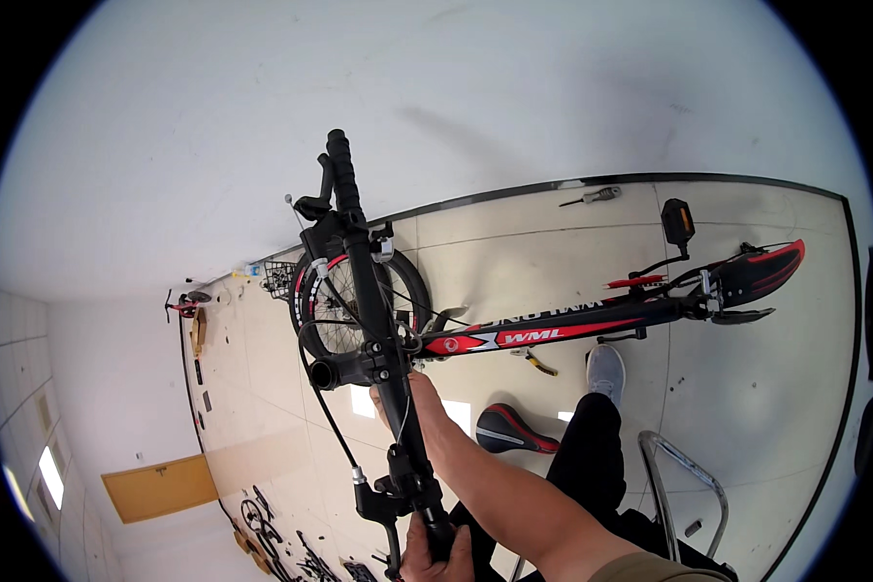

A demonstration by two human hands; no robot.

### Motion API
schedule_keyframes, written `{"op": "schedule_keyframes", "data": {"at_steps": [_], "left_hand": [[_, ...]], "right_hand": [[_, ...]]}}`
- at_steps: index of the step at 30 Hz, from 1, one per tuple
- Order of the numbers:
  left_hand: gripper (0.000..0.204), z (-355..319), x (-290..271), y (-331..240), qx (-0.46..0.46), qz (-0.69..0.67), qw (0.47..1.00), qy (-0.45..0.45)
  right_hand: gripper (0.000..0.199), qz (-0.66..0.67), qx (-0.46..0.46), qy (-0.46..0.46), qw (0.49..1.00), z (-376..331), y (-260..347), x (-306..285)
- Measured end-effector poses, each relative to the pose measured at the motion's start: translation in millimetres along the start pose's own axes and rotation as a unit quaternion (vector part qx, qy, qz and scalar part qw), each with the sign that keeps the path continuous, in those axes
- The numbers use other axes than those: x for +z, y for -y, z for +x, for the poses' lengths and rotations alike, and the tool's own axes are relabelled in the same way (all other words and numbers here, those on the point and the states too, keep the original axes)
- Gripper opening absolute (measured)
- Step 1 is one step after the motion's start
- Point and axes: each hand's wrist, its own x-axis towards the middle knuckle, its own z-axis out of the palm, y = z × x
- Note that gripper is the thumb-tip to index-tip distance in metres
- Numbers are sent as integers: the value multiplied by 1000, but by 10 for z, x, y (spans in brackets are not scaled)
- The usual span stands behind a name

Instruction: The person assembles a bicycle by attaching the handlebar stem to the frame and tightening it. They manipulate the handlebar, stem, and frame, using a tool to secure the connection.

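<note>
A bicycle with a black and red frame (543, 335) stretches across the middle. Its black handlebar (367, 281) runs from the upper middle down toward me. At the lower edge, my left hand (436, 558) is closed around the near end of the handlebar, beside a brake lever (391, 535). My right hand (412, 400) reaches behind the handlebar, just below the stem (344, 371); its fingers look curled but are mostly hidden, and what they hold cannot be made out. Beyond the bar stands the front wheel (339, 315). Dark cables loop around the stem.
On the tiled floor lie a black and red saddle (506, 430), yellow-handled pliers (541, 364) and a screwdriver (594, 197) near the white wall (553, 87). A chrome tube frame (713, 485) stands beside my leg. Several bicycle parts (262, 519) lie at the lower left.
</note>
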Motion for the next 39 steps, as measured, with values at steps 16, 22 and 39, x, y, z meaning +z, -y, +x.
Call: {"op": "schedule_keyframes", "data": {"at_steps": [16, 22, 39], "left_hand": [[35, 22, 52, 189, -56, -131, 990, 15], [33, 28, 63, 381, -52, -159, 985, 44], [52, 180, -115, 196, -148, -227, 955, 118]], "right_hand": [[30, -42, -41, -42, 997, -199, -27, 120], [24, 34, -63, 12, 997, -16, 2, -38], [25, -30, -68, -13, 997, 42, 14, -34]]}}
